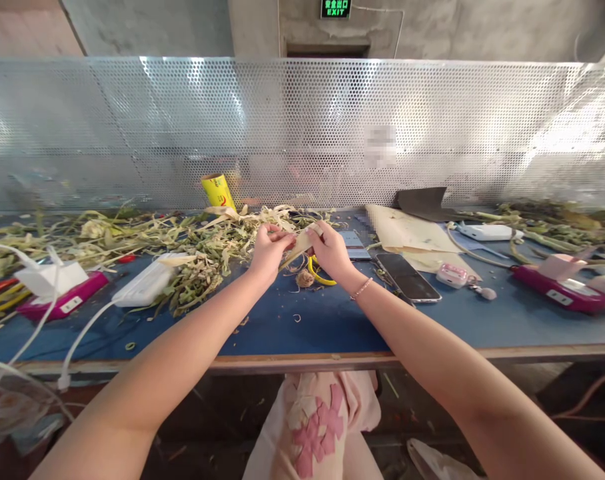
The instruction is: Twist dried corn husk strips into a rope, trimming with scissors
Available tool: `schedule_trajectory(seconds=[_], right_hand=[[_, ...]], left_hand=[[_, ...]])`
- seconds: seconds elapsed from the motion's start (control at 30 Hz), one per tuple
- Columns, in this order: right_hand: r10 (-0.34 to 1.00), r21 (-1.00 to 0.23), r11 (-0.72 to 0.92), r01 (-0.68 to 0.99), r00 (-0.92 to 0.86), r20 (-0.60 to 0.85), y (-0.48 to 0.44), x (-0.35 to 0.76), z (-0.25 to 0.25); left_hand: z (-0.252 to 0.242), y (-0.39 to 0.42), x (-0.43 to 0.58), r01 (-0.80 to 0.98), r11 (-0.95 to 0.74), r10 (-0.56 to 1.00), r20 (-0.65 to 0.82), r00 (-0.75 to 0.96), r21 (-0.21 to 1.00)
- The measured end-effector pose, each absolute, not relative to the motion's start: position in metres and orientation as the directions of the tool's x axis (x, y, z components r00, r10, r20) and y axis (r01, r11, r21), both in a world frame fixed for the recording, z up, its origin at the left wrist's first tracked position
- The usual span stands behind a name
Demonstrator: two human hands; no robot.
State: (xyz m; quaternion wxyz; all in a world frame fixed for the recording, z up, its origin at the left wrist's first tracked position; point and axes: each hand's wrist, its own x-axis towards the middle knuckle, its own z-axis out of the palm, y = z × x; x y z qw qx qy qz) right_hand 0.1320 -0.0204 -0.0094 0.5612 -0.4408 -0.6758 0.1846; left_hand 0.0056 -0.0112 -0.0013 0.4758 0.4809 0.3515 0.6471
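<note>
Over the middle of the blue table, my two hands are close together. A pale, flat strip (297, 248), which looks like dried leaf or husk, stretches between them. My right hand (331, 249) pinches its upper end between thumb and fingers. The fingers of my left hand (267, 252) are closed at the strip's left side, with the exact grip partly hidden. Just below lies a small brownish dried ball-shaped clump (305, 279), beside a yellow curved handle (323, 279). A heap of dried leaves and stems (202, 273) spreads to the left of my left hand.
A perforated metal screen (182, 127) borders the back. A yellow tube (217, 191) leans there. Right of my hands lie a phone (407, 277), paper sheets (412, 230) and an earphone case (451, 274). Magenta power strips (65, 297) and a white adapter (145, 281) carry cables.
</note>
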Motion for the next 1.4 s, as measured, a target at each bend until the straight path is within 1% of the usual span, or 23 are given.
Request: schedule_trajectory(seconds=[0.13, 0.3, 0.43, 0.73, 0.8, 0.97, 1.03, 1.1, 1.27, 1.4], right_hand=[[0.81, -0.771, 0.523, 0.363, 0.068, 0.582, -0.02, 0.133, -0.008], [0.802, -0.779, 0.532, 0.333, 0.099, 0.59, -0.019, 0.135, -0.008], [0.792, -0.779, 0.551, 0.3, 0.106, 0.601, -0.016, 0.138, -0.009], [0.81, -0.815, 0.524, 0.248, 0.149, 0.567, -0.012, 0.141, -0.008], [0.823, -0.83, 0.522, 0.197, 0.14, 0.55, -0.009, 0.14, -0.009], [0.866, -0.869, 0.491, 0.054, 0.082, 0.494, -0.004, 0.138, -0.012], [0.868, -0.871, 0.492, 0.012, 0.075, 0.491, -0.004, 0.137, -0.013], [0.863, -0.866, 0.5, 0.016, 0.078, 0.499, -0.004, 0.137, -0.013], [0.857, -0.858, 0.498, 0.131, 0.076, 0.509, -0.004, 0.138, -0.013], [0.86, -0.856, 0.498, 0.138, 0.049, 0.508, -0.004, 0.138, -0.015]], left_hand=[[0.002, -0.013, 0.004, -0.333, -0.268, 0.963, 0.249, -0.098, 0.904], [0.004, -0.01, 0.0, -0.35, -0.279, 0.959, 0.242, -0.146, 0.894], [0.003, -0.004, -0.004, -0.331, -0.312, 0.948, 0.269, -0.17, 0.891], [0.001, 0.0, -0.006, -0.281, -0.348, 0.936, 0.314, -0.159, 0.894], [0.0, -0.001, -0.005, -0.254, -0.359, 0.933, 0.339, -0.123, 0.898], [-0.004, -0.004, 0.001, -0.146, -0.329, 0.939, 0.339, 0.049, 0.933], [-0.006, -0.005, 0.002, -0.116, -0.353, 0.928, 0.363, 0.082, 0.928], [-0.008, -0.005, 0.003, -0.078, -0.398, 0.909, 0.405, 0.1, 0.914], [-0.01, -0.005, 0.002, 0.073, -0.572, 0.814, 0.553, 0.179, 0.817], [-0.012, -0.006, 0.002, 0.157, -0.628, 0.776, 0.595, 0.209, 0.762]])
